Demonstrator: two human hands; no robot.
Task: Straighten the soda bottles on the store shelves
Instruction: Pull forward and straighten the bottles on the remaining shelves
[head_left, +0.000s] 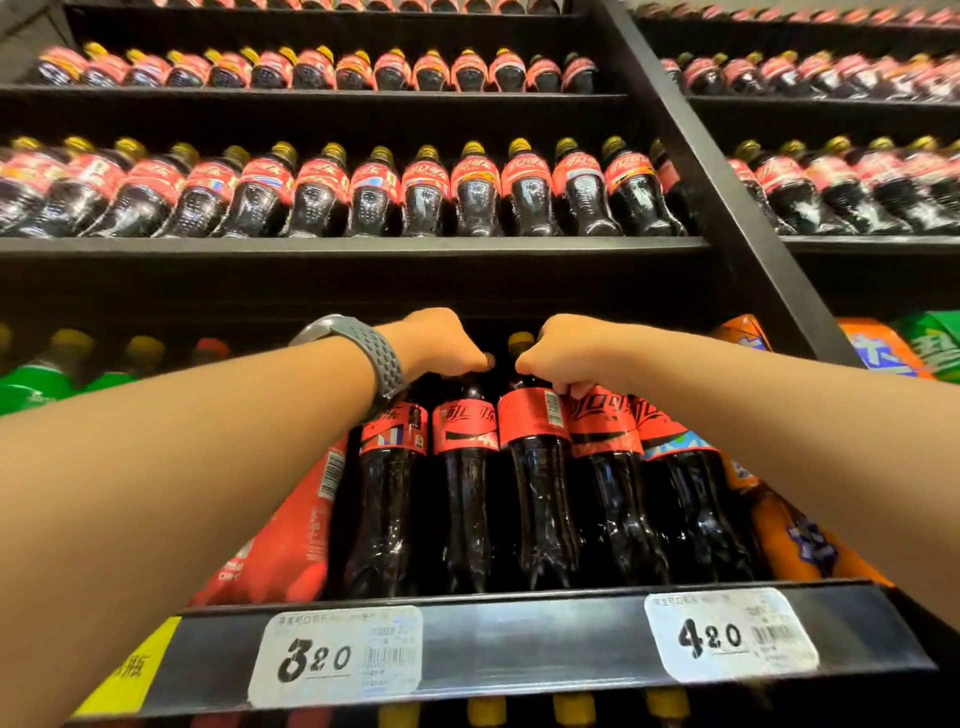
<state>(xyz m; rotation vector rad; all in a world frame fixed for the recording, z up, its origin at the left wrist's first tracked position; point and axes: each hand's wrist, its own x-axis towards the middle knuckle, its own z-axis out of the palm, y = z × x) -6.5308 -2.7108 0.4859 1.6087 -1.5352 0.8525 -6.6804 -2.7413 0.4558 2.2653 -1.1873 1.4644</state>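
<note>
Several tall cola bottles with red labels stand in a row on the near shelf (519, 639). My left hand (441, 340), a grey watch on its wrist, is closed over the top of one cola bottle (465, 493). My right hand (571, 353) grips the neck of the cola bottle beside it (605, 493). Between my hands stands a cola bottle (537, 483) turned with its barcode facing out and its yellow cap showing.
Red-wrapped bottles (291, 540) sit left of the colas, green bottles (36, 379) farther left, orange bottles (789, 540) to the right. Upper shelves hold rows of small cola bottles (374, 192). White price tags (337, 654) hang on the shelf edge. A black upright (727, 208) divides the bays.
</note>
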